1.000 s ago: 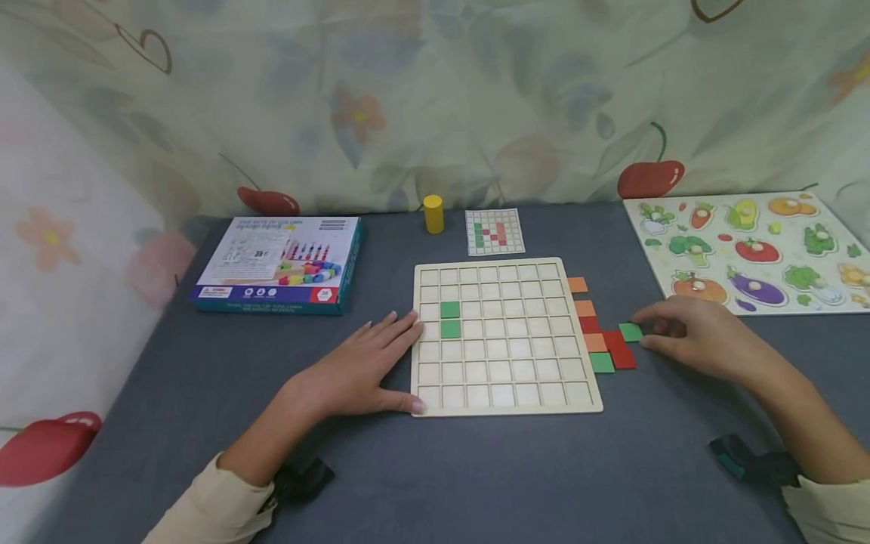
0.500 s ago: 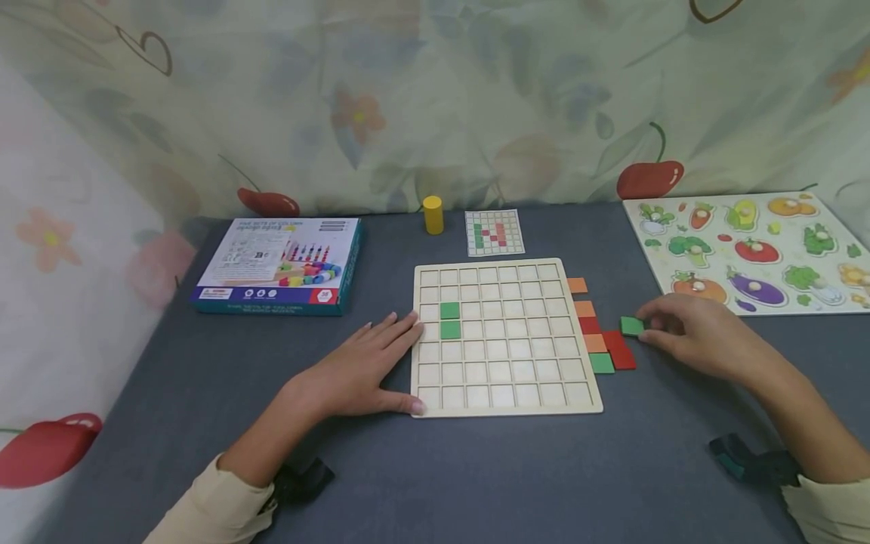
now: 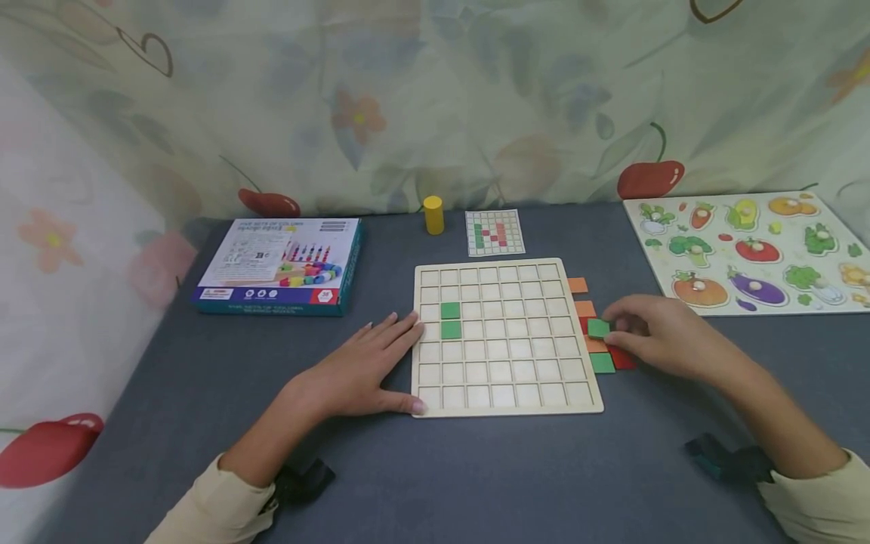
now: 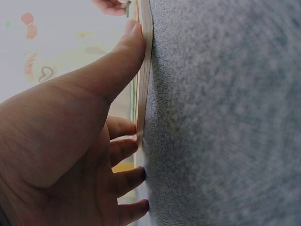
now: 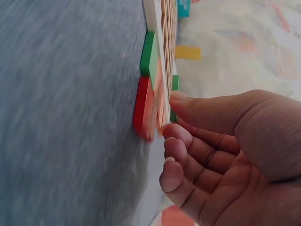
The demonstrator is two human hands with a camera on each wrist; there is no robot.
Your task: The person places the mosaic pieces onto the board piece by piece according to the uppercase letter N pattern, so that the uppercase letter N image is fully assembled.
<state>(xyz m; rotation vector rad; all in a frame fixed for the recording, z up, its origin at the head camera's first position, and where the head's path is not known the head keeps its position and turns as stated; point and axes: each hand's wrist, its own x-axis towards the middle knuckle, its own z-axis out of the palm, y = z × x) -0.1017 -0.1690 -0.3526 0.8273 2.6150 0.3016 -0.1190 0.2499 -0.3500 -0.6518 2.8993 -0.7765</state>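
My right hand (image 3: 662, 336) pinches a green square tile (image 3: 598, 328) between thumb and forefinger, over the loose tiles at the board's right side. In the right wrist view the same green tile (image 5: 175, 84) shows past the thumb, above a red tile (image 5: 143, 108). A wooden grid board (image 3: 503, 351) lies in the middle of the table, with two green tiles (image 3: 451, 320) set one above the other in its left part. My left hand (image 3: 360, 366) rests spread at the board's left edge. In the left wrist view, the thumb (image 4: 124, 54) touches the board's rim.
Orange (image 3: 578, 285), red and green (image 3: 602, 363) tiles lie along the board's right edge. Behind the board are a pattern card (image 3: 495, 233) and a yellow cylinder (image 3: 433, 215). A boxed set (image 3: 279, 264) lies back left, a vegetable puzzle board (image 3: 754, 253) back right. A patterned cloth hangs behind.
The right hand has taken hold of the green tile, lifted it and carried it left to the board's right edge. The left hand has stayed in place.
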